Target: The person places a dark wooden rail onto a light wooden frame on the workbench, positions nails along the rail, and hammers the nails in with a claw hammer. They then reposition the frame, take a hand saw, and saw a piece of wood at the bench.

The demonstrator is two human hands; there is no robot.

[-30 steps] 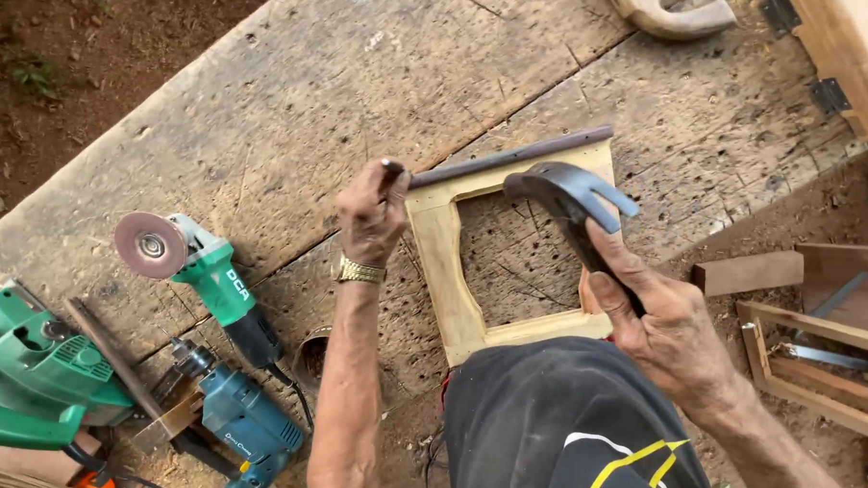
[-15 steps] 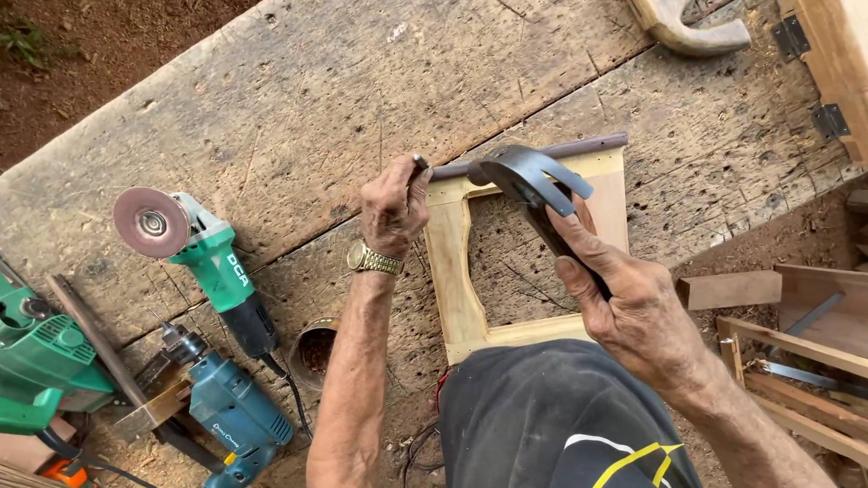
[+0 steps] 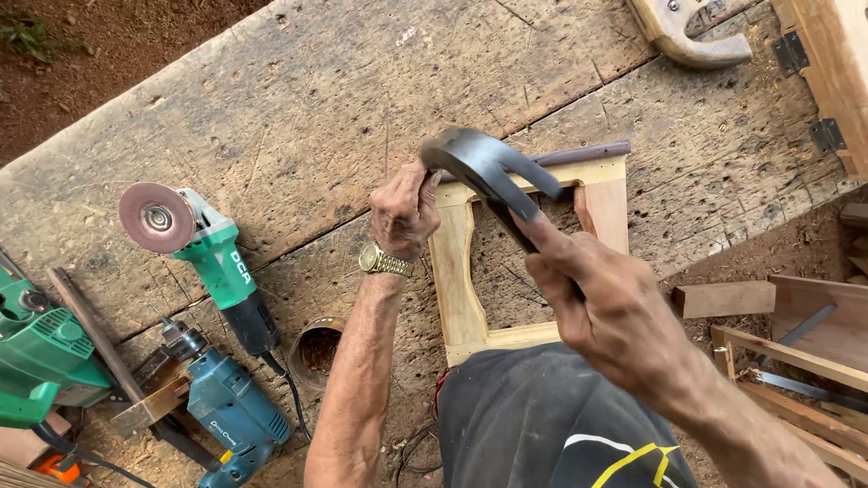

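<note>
1. Head view: your right hand (image 3: 610, 298) is wrapped tight around the handle of a claw hammer (image 3: 489, 169), its dark head raised over the top left corner of the wooden frame (image 3: 461, 293).
2. Your left hand (image 3: 404, 209), with a gold watch (image 3: 385, 263) on its wrist, has its fingers pressed together at that same corner, just beside the hammer head; what they pinch is too small to tell.
3. The frame lies flat on the worn plank workbench (image 3: 295, 95), with a thin dark strip (image 3: 581, 153) along its top edge.
4. Well to the left lie a green angle grinder (image 3: 203, 255) and a blue drill (image 3: 231, 410).
</note>
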